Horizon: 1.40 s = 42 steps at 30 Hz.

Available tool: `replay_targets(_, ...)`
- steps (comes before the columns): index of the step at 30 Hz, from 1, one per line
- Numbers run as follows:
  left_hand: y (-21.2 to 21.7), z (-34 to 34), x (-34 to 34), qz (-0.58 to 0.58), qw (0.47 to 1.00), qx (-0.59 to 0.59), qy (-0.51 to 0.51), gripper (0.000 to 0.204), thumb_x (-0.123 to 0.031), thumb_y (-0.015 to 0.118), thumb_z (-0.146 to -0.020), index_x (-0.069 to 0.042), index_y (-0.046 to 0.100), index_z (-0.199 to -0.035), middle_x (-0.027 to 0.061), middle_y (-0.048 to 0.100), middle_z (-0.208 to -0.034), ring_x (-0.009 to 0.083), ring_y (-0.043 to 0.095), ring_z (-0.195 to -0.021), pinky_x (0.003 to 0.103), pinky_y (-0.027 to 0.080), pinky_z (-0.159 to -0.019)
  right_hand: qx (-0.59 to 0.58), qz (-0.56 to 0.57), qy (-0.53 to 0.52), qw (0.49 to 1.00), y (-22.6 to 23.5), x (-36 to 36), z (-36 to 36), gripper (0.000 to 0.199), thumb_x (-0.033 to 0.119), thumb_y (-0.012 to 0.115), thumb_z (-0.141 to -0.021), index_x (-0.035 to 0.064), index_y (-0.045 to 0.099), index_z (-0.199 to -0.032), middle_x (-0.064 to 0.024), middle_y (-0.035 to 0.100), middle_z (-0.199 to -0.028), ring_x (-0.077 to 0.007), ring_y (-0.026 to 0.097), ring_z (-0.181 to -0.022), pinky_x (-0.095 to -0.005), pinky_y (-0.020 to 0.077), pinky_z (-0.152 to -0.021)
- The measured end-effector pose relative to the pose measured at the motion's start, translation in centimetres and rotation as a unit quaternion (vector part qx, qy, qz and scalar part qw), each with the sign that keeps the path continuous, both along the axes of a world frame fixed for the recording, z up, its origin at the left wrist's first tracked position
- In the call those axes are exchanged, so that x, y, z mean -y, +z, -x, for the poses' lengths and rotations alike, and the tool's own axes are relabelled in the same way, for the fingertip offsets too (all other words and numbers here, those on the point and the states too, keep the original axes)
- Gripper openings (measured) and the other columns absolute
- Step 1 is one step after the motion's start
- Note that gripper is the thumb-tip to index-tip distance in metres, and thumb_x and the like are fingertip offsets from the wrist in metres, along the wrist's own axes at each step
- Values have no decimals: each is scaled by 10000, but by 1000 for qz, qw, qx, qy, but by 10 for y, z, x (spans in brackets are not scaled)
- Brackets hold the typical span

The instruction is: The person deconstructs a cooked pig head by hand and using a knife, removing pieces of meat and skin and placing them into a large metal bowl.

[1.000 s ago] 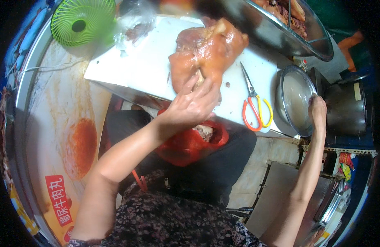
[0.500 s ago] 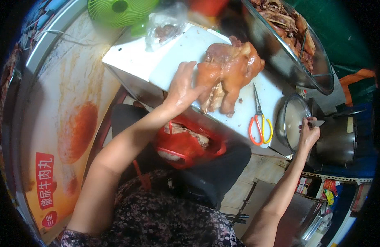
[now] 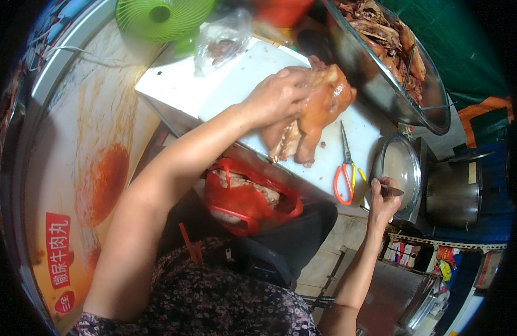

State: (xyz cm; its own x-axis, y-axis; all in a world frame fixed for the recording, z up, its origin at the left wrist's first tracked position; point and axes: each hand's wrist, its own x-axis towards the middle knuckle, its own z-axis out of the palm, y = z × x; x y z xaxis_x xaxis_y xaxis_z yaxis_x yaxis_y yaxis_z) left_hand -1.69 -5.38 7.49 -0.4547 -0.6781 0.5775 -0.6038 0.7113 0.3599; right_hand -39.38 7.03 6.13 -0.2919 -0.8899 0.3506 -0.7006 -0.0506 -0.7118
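Note:
A cooked, brown-skinned pig's head (image 3: 324, 109), with exposed bone and teeth on its near side, lies on the white cutting board (image 3: 228, 85). My left hand (image 3: 278, 95) grips it from above, the fingers curled over its left part. At the right, my right hand (image 3: 383, 203) is closed around a small knife (image 3: 393, 191) whose short blade points right. This hand is at the near left rim of a steel bowl of cloudy liquid (image 3: 404, 168). Scissors (image 3: 347, 162) with red and yellow handles lie on the board between the pig's head and the bowl.
A large steel basin (image 3: 376, 73) heaped with meat and bones stands far right. Below the board's near edge sits a red bag (image 3: 241, 207) with bones or meat inside. A green fan (image 3: 163, 17) and a clear plastic bag (image 3: 222, 45) are far left; a steel pot (image 3: 453, 193) is right.
My left hand has moved up and right, from the pig's head's left side onto its top. My right hand has brought the knife left and nearer, to the bowl's near left rim.

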Motion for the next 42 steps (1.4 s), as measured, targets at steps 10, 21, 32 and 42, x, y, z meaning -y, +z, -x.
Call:
replay_targets(10, -11, -18, 9, -66, 966, -230, 94, 174, 1, 669, -814, 10, 738, -974, 163, 734, -984, 321, 711, -891, 359, 564, -806, 23, 3, -23, 999, -11, -26, 10, 129, 46, 731, -898, -28, 627, -875, -66, 631, -736, -123, 613, -628, -274, 484, -594)
replay_targets(21, -24, -16, 14, -170, 932, -240, 211, 149, -125, 721, -796, 21, 747, -801, 191, 728, -804, 291, 703, -697, 382, 556, -710, 91, -25, -46, 994, -18, -45, 10, 133, 39, 730, -904, -32, 628, -950, -69, 641, -780, -124, 641, -660, -264, 511, -604)
replay_targets(32, 1, -7, 13, -138, 937, -201, 252, 245, -225, 763, -804, 12, 719, -762, 217, 689, -856, 374, 689, -833, 429, 539, -783, 83, 13, -43, 996, -19, -55, 12, 130, 51, 740, -903, -22, 638, -937, -66, 641, -774, -125, 645, -644, -267, 504, -561)
replay_targets(42, -17, 24, -45, 87, 991, 2, 105, 97, -14, 613, -817, 41, 637, -894, 210, 583, -1090, 392, 609, -989, 454, 542, -835, 83, 10, -52, 995, -17, -66, 17, 149, 72, 748, -910, -30, 653, -960, -67, 644, -792, -140, 652, -670, -272, 526, -572)
